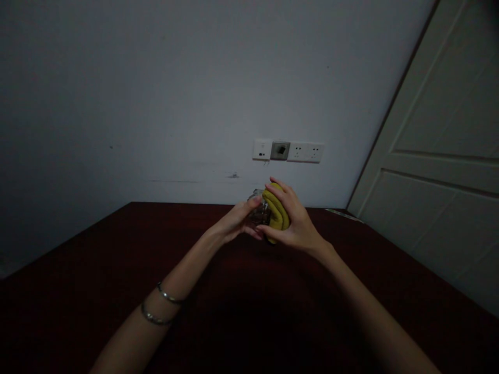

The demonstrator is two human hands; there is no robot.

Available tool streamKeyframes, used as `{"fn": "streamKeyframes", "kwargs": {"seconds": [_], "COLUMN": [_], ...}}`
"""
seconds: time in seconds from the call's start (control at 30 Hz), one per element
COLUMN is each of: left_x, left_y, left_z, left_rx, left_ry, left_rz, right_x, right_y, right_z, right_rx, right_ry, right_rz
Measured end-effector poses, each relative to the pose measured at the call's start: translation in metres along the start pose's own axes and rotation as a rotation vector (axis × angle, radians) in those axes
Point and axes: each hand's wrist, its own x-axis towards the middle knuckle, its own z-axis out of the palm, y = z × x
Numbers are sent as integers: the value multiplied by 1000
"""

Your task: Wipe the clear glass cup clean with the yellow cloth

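Head view: the left hand point(238, 219) grips a clear glass jar point(260, 214) between thumb and fingers, while the right hand point(295, 221) clasps a folded yellow cloth point(277, 212), fingers curled over its top and thumb underneath. The cloth sits against the jar's right side; whether the jar touches the dark red tabletop point(117, 259) below cannot be told. Two silvery bracelets point(155, 315) circle the left forearm. Beyond, a row of sockets point(305, 152) is set in the pale wall point(175, 93), with a panelled door point(440, 182) at right.
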Motion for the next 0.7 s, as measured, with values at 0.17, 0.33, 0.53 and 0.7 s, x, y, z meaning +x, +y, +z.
{"fn": "streamKeyframes", "kwargs": {"seconds": [0.17, 0.33, 0.53, 0.7], "left_x": [0, 1, 2, 3], "left_y": [1, 0, -4, -9], "left_z": [0, -1, -7, -22], "left_rx": [-16, -8, 58, 150], "left_ry": [-9, -8, -46, -242], "left_rz": [-2, -25, -42, -91], "right_x": [0, 0, 1, 0], "right_y": [1, 1, 1, 3], "right_z": [3, 3, 6, 5], "right_rx": [2, 18, 31, 209], "right_ry": [25, 37, 83, 181], "right_rz": [25, 59, 100, 307]}}
